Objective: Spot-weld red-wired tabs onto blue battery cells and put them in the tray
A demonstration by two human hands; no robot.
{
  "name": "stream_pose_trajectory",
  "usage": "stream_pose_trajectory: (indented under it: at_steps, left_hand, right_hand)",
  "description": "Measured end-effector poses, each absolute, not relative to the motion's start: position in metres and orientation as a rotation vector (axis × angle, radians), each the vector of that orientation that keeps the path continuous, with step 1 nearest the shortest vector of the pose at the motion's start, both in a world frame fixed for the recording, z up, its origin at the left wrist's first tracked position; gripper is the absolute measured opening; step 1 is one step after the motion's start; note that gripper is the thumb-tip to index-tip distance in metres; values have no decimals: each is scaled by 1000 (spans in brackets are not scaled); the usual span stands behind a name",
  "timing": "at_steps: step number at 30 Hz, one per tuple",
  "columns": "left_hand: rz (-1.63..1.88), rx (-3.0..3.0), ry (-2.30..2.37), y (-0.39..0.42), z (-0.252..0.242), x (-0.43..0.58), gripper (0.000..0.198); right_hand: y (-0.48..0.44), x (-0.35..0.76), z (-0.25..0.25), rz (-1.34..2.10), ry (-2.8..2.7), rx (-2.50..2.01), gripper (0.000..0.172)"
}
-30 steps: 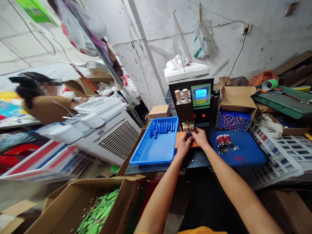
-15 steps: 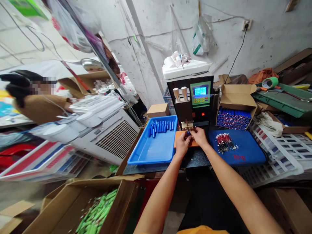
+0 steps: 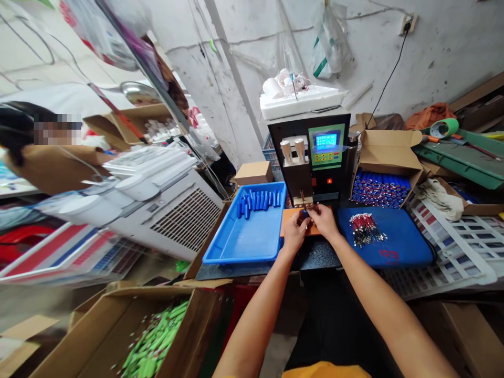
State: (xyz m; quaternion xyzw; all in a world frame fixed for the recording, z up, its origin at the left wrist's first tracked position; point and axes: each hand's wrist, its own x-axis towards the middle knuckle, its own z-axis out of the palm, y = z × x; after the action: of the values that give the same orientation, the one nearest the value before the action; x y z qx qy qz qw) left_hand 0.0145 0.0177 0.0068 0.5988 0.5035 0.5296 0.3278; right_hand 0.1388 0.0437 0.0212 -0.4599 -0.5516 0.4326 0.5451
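Note:
Both my hands meet under the electrodes of a black spot welder (image 3: pixel 315 157) with a green panel. My left hand (image 3: pixel 294 231) is closed round a small blue battery cell (image 3: pixel 305 213), held over an orange pad (image 3: pixel 286 224). Pinched against the same cell from the right is my right hand (image 3: pixel 322 220), its fingers at the cell's end by the welder tip. What else those fingers hold is too small to make out.
A blue tray (image 3: pixel 248 231) with several blue cells lies left of the welder. Red-and-black wire leads (image 3: pixel 364 230) rest on a blue mat (image 3: pixel 394 247); behind is an open box of cells (image 3: pixel 380 189). A carton of green cells (image 3: pixel 157 341) sits near left. A person (image 3: pixel 47 152) works far left.
The camera has tilted slightly, shifting the scene. Both hands stay at the welder tip on the cell, barely moved.

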Motion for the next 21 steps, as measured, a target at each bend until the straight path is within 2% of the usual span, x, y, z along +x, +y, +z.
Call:
stream_pose_trajectory:
  at_steps: [9, 21]
  left_hand:
    - [1400, 1640, 1271, 22, 2, 13, 26]
    - [1451, 1561, 1342, 10, 1, 6, 31]
  right_hand:
    - [34, 149, 17, 1031, -1371, -986, 23]
    - [38, 150, 18, 973, -1370, -1023, 26]
